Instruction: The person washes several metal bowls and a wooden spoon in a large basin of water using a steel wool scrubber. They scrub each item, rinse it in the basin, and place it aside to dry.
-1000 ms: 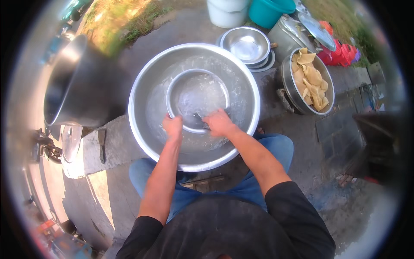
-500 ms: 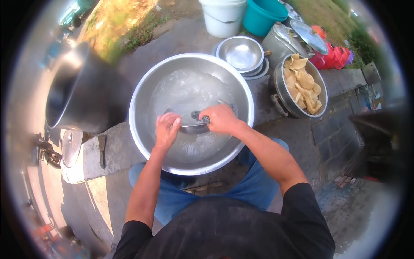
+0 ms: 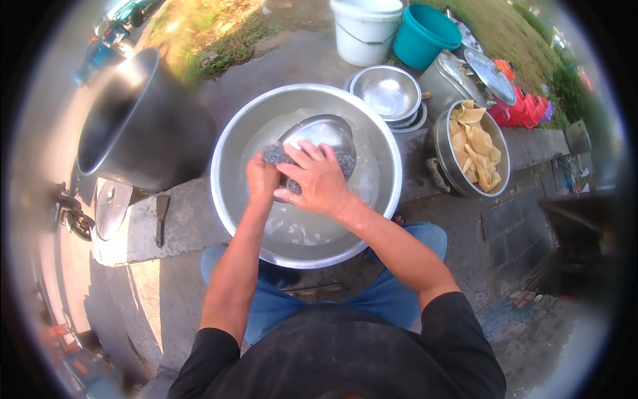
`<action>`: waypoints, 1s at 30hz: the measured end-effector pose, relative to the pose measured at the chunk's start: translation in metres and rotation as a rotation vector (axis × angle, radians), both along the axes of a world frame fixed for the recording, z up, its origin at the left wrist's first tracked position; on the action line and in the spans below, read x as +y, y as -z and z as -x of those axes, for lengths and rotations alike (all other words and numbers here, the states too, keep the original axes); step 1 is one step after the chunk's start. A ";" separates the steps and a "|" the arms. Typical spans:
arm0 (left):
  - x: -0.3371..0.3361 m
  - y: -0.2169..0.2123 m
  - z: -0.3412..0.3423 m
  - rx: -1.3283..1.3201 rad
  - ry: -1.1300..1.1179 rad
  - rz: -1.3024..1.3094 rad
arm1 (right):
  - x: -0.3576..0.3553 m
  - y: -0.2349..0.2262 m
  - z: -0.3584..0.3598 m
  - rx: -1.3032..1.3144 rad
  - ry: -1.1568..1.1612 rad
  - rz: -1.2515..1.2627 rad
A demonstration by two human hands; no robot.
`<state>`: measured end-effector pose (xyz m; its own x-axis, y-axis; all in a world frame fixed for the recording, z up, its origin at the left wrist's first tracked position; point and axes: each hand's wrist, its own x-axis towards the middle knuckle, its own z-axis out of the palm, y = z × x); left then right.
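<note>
A wide metal basin (image 3: 221, 199) of cloudy water stands in front of me, between my knees. In it is a smaller shiny metal bowl (image 3: 324, 130), its near part hidden by my hands. My left hand (image 3: 263, 176) is closed on a dark grey steel wool scourer (image 3: 276, 154), which shows above its fingers. My right hand (image 3: 318, 176) lies across the scourer with its fingers slightly apart, and grey mesh shows by its thumb and past its fingers. Whether this is one piece of steel wool or several, I cannot tell. Both hands are close together over the bowl.
A metal pot (image 3: 503, 176) of folded tan sheets stands at right. Stacked metal bowls (image 3: 385, 93), a white bucket (image 3: 365, 33) and a teal tub (image 3: 425, 36) are behind the basin. At left are a large dark pot (image 3: 143, 126) and a flat-bladed tool (image 3: 161, 219).
My left hand has gone from loosely open to closed on the steel wool. My right hand has spread over it. The bowl now shows a broad shiny face. The whole view has shifted slightly.
</note>
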<state>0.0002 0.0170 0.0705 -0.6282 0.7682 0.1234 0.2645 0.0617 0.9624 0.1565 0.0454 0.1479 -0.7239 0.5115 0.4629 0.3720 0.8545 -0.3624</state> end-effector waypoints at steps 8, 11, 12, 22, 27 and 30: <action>-0.029 -0.014 -0.005 -0.636 -0.272 0.150 | 0.111 0.062 0.009 0.174 0.621 0.894; -0.040 -0.004 -0.017 -0.723 -0.395 0.064 | 0.088 0.115 -0.005 0.415 0.815 1.141; -0.045 0.005 -0.023 -0.692 -0.362 0.070 | 0.073 0.135 -0.006 0.542 0.873 1.240; -0.063 0.019 -0.051 0.283 0.390 -0.055 | -0.056 0.080 -0.018 1.107 0.540 2.026; -0.086 -0.009 -0.012 0.183 0.548 -0.046 | -0.050 0.055 -0.053 0.964 0.447 1.780; -0.091 -0.026 0.005 -0.105 0.522 -0.035 | -0.040 0.056 -0.066 0.935 0.534 1.740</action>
<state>-0.0047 -0.0741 0.0966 -0.1733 0.9786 0.1112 0.1535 -0.0847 0.9845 0.2229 0.0052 0.0920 -0.2651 0.7692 -0.5814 -0.3279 -0.6390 -0.6958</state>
